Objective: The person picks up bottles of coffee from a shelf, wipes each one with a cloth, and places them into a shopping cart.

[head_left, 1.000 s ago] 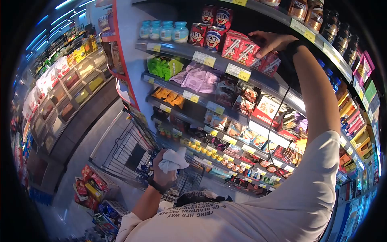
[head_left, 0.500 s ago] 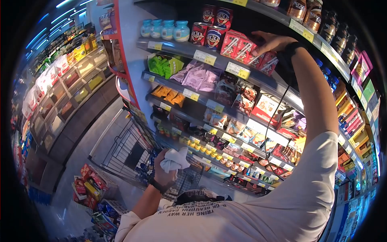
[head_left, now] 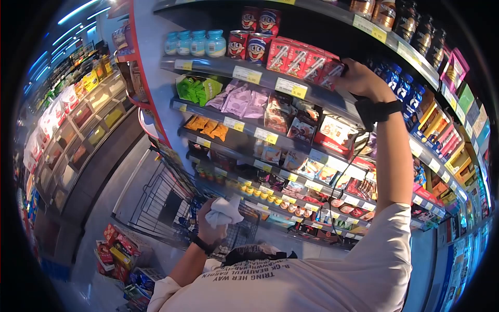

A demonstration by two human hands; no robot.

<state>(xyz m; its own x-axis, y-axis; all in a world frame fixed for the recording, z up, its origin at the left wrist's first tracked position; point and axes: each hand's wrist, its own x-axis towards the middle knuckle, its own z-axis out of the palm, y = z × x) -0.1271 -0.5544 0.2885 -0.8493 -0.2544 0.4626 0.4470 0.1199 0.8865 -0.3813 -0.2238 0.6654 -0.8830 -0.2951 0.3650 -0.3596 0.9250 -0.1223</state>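
On the upper shelf stands a row of red drink cartons point(head_left: 296, 61) with white straws on their fronts. My right hand point(head_left: 368, 83) is at the right end of that row, its thumb in front and its fingers curled round the last carton point(head_left: 330, 74). The far side of the fingers is hidden. Lower down, over the shopping cart point(head_left: 156, 195), my left hand point(head_left: 210, 229) is closed round a crumpled white cloth point(head_left: 224, 212).
Red cans point(head_left: 258, 46) and blue-capped jars point(head_left: 197, 43) stand left of the cartons. Blue bottles point(head_left: 403, 86) are to the right. Bagged snacks point(head_left: 247, 99) fill lower shelves. Boxes of packaged goods point(head_left: 120, 249) sit on the floor; bins point(head_left: 83, 112) line the left.
My right hand has moved from over the cartons to the right end of their row, which now sits closer together. The view has shifted right. My left hand still holds the cloth.
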